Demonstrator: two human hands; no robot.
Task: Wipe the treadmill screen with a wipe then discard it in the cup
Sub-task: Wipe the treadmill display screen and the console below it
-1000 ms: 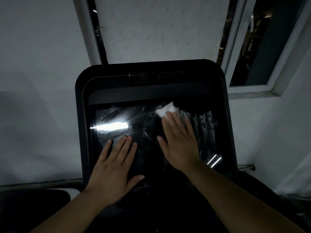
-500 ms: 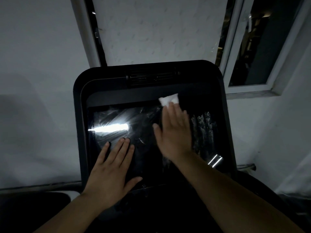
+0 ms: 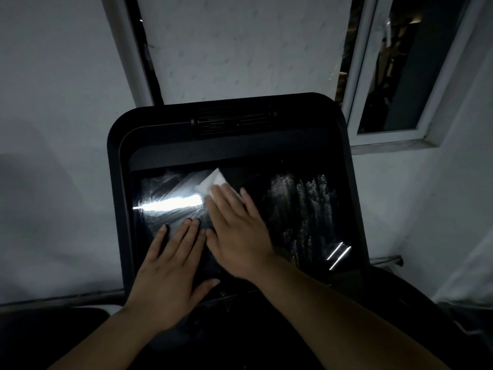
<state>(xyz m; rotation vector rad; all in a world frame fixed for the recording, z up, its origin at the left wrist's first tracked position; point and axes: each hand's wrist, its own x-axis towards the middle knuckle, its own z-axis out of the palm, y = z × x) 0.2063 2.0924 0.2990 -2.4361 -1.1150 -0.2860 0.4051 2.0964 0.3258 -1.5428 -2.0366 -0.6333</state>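
The black treadmill screen point(image 3: 298, 214) fills the middle of the view, tilted up toward me, with wet streaks on its right half and a bright light reflection on its left. A white wipe point(image 3: 210, 184) lies flat on the glass near the screen's top middle. My right hand point(image 3: 237, 233) presses on it with flat fingers, only the wipe's upper end showing past the fingertips. My left hand point(image 3: 170, 271) rests flat on the lower left of the screen, fingers apart, holding nothing. No cup is in view.
The black console frame point(image 3: 117, 198) with a vent point(image 3: 232, 121) at the top surrounds the screen. A white wall and a window frame point(image 3: 386, 140) stand behind. Dark treadmill parts fill the bottom of the view.
My right hand has slid the wipe from the top middle of the screen down and to the left, toward my left hand. My left hand stayed put.
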